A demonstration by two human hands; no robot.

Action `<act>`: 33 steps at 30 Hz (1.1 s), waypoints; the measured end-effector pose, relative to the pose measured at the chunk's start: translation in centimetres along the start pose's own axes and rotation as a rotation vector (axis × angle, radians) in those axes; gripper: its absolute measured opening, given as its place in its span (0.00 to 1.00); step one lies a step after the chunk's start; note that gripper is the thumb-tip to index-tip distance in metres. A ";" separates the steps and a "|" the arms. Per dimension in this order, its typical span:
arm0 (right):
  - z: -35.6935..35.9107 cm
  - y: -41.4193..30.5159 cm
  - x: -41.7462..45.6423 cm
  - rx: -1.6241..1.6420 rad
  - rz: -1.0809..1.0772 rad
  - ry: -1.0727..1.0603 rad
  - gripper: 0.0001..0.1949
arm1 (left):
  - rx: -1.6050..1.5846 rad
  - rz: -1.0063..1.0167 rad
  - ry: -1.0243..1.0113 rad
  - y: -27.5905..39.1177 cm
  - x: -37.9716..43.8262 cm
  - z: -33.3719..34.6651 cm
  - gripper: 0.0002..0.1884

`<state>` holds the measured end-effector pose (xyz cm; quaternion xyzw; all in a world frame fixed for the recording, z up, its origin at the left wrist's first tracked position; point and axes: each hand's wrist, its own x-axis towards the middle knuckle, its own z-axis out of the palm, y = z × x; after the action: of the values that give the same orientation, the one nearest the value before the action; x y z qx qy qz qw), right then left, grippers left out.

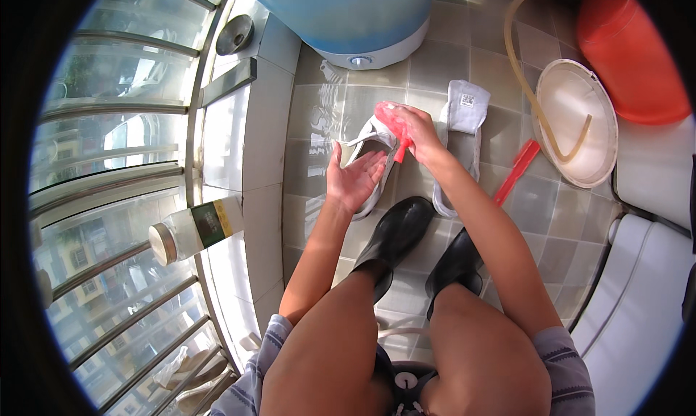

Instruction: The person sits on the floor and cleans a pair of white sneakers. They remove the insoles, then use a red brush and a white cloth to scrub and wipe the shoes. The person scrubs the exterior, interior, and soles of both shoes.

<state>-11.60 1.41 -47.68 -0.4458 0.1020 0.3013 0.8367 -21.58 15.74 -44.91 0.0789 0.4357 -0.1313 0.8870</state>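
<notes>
My left hand (pixel 356 179) is palm up with its fingers spread, holding nothing, over the opening of a white shoe (pixel 363 204). My right hand (pixel 417 130) grips a pinkish-red, wet-looking thing (pixel 389 117) with a red tab (pixel 401 151) hanging below it; its exact kind is unclear. That thing is above the shoe's toe end and partly covers it. To the right lies a second white shoe (pixel 445 198), its tongue (pixel 467 109) folded out and bearing a printed label. My right forearm hides part of this shoe.
Black rubber boots (pixel 399 226) are on my feet on the tiled floor (pixel 530 198). A red plastic handle (pixel 517 171) lies at right. Beyond are a blue tub-like appliance (pixel 359 22), a white basin (pixel 576 101) with a hose (pixel 524 79), and a red bucket (pixel 631 57). A jar (pixel 190 231) stands left.
</notes>
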 end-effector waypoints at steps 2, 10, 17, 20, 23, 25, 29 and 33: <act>1.2 2.5 0.8 -0.183 -0.024 -0.083 0.14 | 0.018 0.091 -0.201 -0.6 1.6 0.3 0.33; 2.6 6.0 1.3 -1.102 -0.508 0.094 0.11 | -0.055 0.078 -0.154 -0.7 2.6 -1.4 0.19; 3.3 7.7 -0.9 -1.052 -0.663 -0.103 0.14 | -0.164 0.098 -0.351 -0.7 3.8 -3.6 0.22; 3.4 5.5 0.1 -1.054 -0.215 0.043 0.12 | -0.089 0.070 -0.287 -0.1 3.8 -4.1 0.25; 4.6 8.4 -4.1 -1.108 -0.737 -0.058 0.15 | -0.254 0.010 -0.712 1.0 5.0 -6.5 0.26; 2.8 7.1 -2.1 -1.011 -0.612 -0.076 0.15 | -0.179 0.070 -0.411 -0.3 4.5 -4.9 0.24; 1.6 6.3 -1.2 -0.700 -0.347 0.169 0.13 | -0.102 0.070 -0.351 -1.1 4.7 -3.5 0.23; 5.5 8.6 -5.4 -0.753 -0.588 -0.013 0.12 | -0.139 0.087 -0.618 0.3 5.2 -5.9 0.22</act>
<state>-21.53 7.26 -48.01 -0.7261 -0.1502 0.0704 0.6673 -22.86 16.63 -52.59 -0.0070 0.1498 -0.0808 0.9854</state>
